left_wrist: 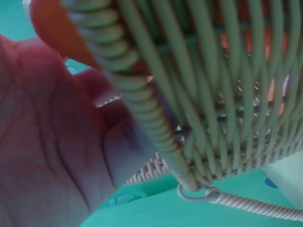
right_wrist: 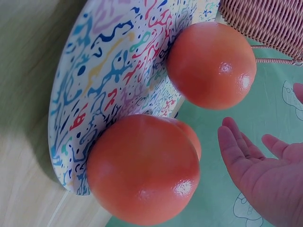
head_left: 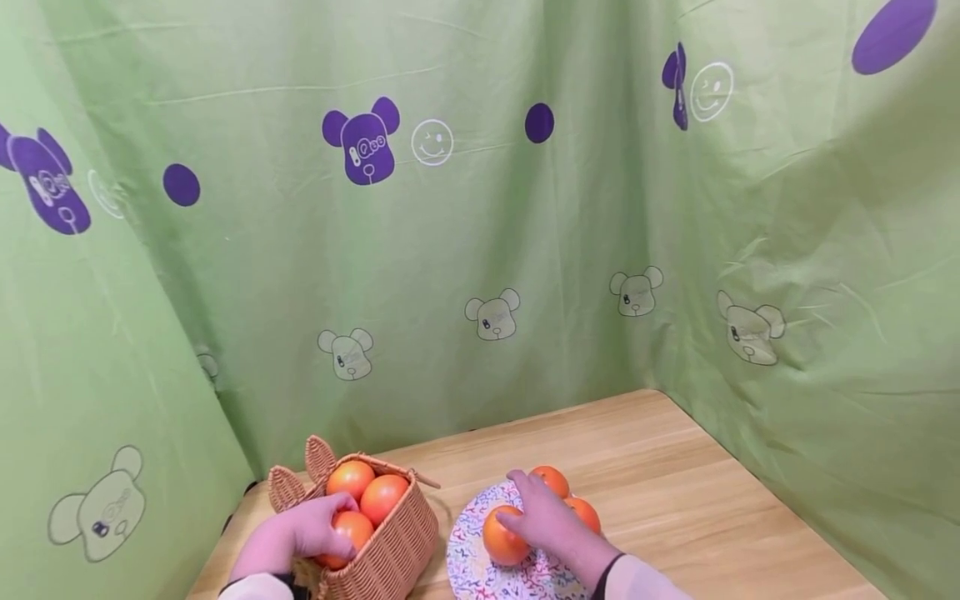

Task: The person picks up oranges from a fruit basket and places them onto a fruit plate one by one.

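Observation:
My left hand (head_left: 318, 527) reaches into a wicker basket (head_left: 401, 542), thumb and fingers spread around an orange (head_left: 354, 527). Two more oranges, one at the back (head_left: 351, 478) and one by the right wall (head_left: 385, 497), sit beside it. In the left wrist view, the palm (left_wrist: 52, 127) is at the woven rim and the fingertips are hidden. My right hand (head_left: 551, 521) hovers over a patterned plate (head_left: 468, 533) holding three oranges. Its fingers are loosely extended above the front orange (head_left: 504, 537); the right wrist view shows the hand (right_wrist: 270, 175) apart from the fruit.
The basket has two ear-shaped wicker pieces (head_left: 285, 487) at its back left and a thin handle (head_left: 427, 482) lying over its right rim. It stands left of the plate on a wooden table (head_left: 660, 475). Green curtains (head_left: 450, 250) hang around the table's far sides.

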`<state>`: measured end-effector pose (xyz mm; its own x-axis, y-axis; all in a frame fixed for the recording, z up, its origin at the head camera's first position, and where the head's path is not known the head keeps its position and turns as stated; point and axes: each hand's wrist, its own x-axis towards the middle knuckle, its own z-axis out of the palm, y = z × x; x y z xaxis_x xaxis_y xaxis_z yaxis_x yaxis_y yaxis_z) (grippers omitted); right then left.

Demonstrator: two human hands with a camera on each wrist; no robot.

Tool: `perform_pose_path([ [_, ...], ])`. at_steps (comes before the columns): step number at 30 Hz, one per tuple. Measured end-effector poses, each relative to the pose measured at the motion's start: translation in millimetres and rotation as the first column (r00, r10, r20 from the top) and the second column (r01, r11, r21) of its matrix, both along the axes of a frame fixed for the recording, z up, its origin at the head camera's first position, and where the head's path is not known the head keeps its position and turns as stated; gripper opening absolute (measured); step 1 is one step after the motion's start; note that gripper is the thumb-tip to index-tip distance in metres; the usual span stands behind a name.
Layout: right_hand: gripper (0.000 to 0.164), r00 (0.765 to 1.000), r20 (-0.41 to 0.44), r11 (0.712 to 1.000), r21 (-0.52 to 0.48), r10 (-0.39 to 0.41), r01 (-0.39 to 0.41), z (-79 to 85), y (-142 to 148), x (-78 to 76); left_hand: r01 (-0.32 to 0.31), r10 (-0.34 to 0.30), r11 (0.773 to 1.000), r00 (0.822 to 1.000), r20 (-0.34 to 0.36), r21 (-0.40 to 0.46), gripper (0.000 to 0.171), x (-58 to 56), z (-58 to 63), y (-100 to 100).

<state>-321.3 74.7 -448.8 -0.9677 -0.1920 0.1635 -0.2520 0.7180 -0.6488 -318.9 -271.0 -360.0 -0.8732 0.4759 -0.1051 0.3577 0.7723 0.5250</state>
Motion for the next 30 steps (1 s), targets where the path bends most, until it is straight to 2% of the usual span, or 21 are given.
perform_pose_path([
  [2,0.068,1.0,0.007,1.0,-0.01,0.004,-0.004,-0.5,-1.1,1.0,0.009,-0.009,1.0,0.999,-0.04,-0.002,0.042,1.9,2.0,-1.7],
  [4,0.068,1.0,0.002,1.0,-0.01,0.007,-0.007,-0.9,-1.9,2.0,-0.031,0.03,0.998,0.999,0.014,0.058,0.046,5.4,6.0,-3.6],
  [6,0.068,1.0,0.007,1.0,-0.018,0.007,-0.006,-1.1,-2.5,2.7,-0.053,0.038,0.987,0.994,0.101,0.154,0.052,7.9,11.4,-5.7],
  [8,0.069,1.0,0.005,1.0,-0.015,0.004,-0.004,-0.6,-3.0,2.9,-0.075,0.058,0.98,0.994,0.094,0.185,0.059,10.2,17.1,-7.5],
  [9,0.07,1.0,0.006,1.0,-0.018,0.003,-0.003,0.0,-3.2,3.2,-0.083,0.071,0.978,0.995,0.069,0.189,0.061,11.0,19.7,-8.2],
  [11,0.071,1.0,0.011,1.0,-0.025,0.004,-0.003,0.9,-3.3,3.2,-0.053,0.063,0.989,0.995,-0.071,0.138,0.059,10.7,23.1,-9.7],
  [13,0.071,1.0,0.011,1.0,-0.025,0.01,-0.01,2.2,-3.3,3.3,-0.082,0.096,0.994,0.973,-0.21,0.073,0.058,11.8,24.9,-9.9],
  [14,0.071,1.0,0.011,1.0,-0.025,0.011,-0.011,2.7,-3.4,3.3,-0.089,0.103,0.994,0.967,-0.235,0.071,0.056,12.4,25.7,-9.5],
  [22,0.069,1.0,0.005,1.0,-0.014,0.016,-0.016,6.8,-7.7,6.6,-0.1,0.129,0.987,0.957,-0.258,0.123,0.057,16.3,21.4,-9.3],
  [25,0.068,0.999,-0.013,0.999,-0.013,0.032,-0.032,8.3,-7.7,7.2,-0.14,0.175,0.982,0.932,-0.319,0.129,0.06,14.6,18.7,-4.3],
  [30,0.069,0.995,-0.078,0.998,0.018,0.062,-0.061,14.5,-11.6,9.5,-0.206,0.273,0.958,0.865,-0.421,0.199,0.063,13.3,14.4,13.5],
])
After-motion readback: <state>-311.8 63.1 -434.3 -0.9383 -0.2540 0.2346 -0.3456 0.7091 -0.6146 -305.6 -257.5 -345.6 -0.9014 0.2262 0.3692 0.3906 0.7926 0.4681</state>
